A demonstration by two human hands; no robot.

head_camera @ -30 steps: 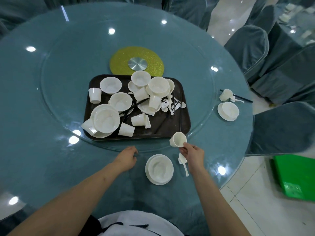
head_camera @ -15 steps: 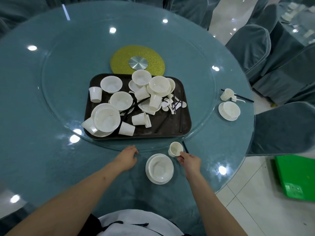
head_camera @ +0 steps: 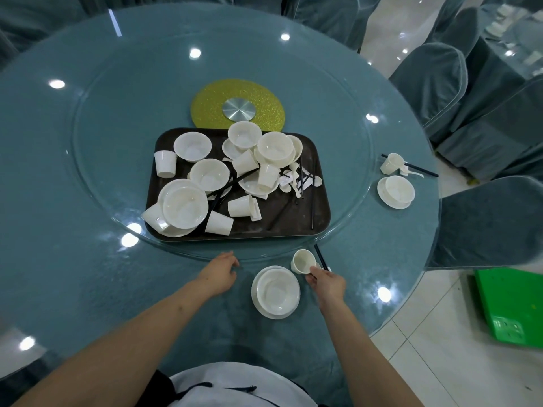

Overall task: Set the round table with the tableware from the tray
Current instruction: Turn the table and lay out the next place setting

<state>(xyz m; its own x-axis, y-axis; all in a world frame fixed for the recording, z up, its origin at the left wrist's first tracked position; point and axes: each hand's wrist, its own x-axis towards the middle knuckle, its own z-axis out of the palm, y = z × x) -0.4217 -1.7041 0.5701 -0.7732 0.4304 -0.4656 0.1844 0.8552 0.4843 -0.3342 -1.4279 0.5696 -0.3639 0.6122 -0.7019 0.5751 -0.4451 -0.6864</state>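
Observation:
A dark brown tray (head_camera: 318, 212) on the glass turntable holds several white bowls, cups, plates, spoons and black chopsticks. Near the table's front edge a white bowl on a plate (head_camera: 276, 291) stands in front of me. My right hand (head_camera: 326, 282) pinches a small white cup (head_camera: 302, 261) just right of that bowl, low over the table. Black chopsticks (head_camera: 319, 255) lie beside the cup, partly hidden by the hand. My left hand (head_camera: 220, 273) rests with curled fingers at the turntable's rim, holding nothing.
A second place setting with bowl on plate (head_camera: 396, 191), cup (head_camera: 392, 163) and chopsticks lies at the table's right side. A gold disc (head_camera: 205, 110) marks the turntable's centre. Covered chairs (head_camera: 484, 227) ring the table; a green box (head_camera: 511, 306) sits on the floor.
My right hand has brought the cup down from the tray's front edge to the table beside the bowl. My left hand has stayed put.

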